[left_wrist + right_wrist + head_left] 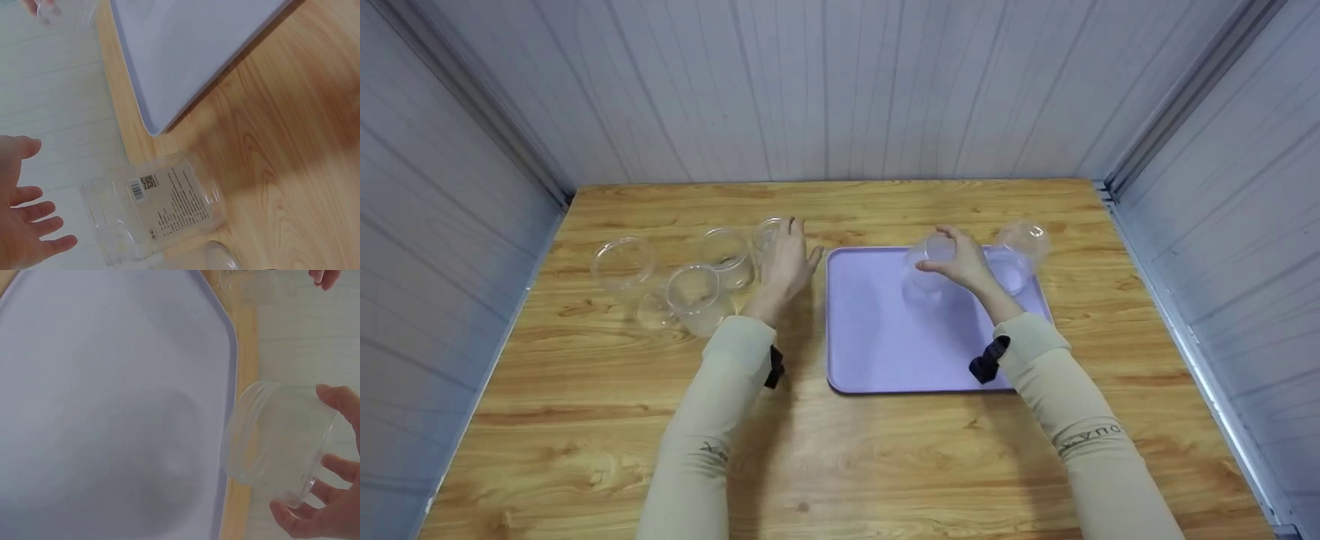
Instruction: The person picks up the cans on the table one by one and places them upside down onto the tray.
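My right hand grips a clear plastic jar over the purple tray. In the right wrist view its threaded mouth faces the tray, and the fingers are round its base end. My left hand is beside a clear jar with a printed label and barcode, left of the tray. The left wrist view shows that hand's fingers spread and apart from the jar's rim. Another clear jar appears to stand mouth down at the tray's back right corner.
Several more clear jars stand on the wooden table at the left, including a front jar, a back jar and a far-left jar. Pale panel walls enclose the table at the back and sides.
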Tool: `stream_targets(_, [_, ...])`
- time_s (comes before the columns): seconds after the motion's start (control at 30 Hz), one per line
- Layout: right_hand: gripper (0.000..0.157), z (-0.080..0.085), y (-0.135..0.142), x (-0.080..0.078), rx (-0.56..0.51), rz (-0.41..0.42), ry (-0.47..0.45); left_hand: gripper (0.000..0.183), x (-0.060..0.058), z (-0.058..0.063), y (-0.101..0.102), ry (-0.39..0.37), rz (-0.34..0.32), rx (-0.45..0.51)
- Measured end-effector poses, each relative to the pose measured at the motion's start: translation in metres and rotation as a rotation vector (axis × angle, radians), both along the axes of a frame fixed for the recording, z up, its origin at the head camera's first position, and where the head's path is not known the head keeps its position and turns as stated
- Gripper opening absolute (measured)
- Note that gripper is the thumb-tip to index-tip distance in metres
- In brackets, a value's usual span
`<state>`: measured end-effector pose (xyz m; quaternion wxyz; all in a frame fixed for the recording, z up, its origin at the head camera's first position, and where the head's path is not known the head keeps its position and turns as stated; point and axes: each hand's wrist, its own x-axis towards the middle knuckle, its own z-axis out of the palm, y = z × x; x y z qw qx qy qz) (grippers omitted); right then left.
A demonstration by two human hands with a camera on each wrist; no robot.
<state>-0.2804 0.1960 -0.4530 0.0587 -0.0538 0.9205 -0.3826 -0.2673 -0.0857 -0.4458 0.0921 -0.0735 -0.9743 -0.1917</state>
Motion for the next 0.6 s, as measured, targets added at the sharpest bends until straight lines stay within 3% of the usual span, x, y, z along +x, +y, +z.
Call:
stream_targets(0.2, [0.076,-0.008,0.001,-0.005,0.024,-0.030,0.006,0.061,-0.003,-0.004,-0.006,-0.059,0.034,-0.048])
stream_targets(0.6, [0.079,-0.021,-0.002,-0.012,0.105,-0.048,0.030,0.068,-0.009,-0.009,-0.013,-0.132,0.121,-0.035])
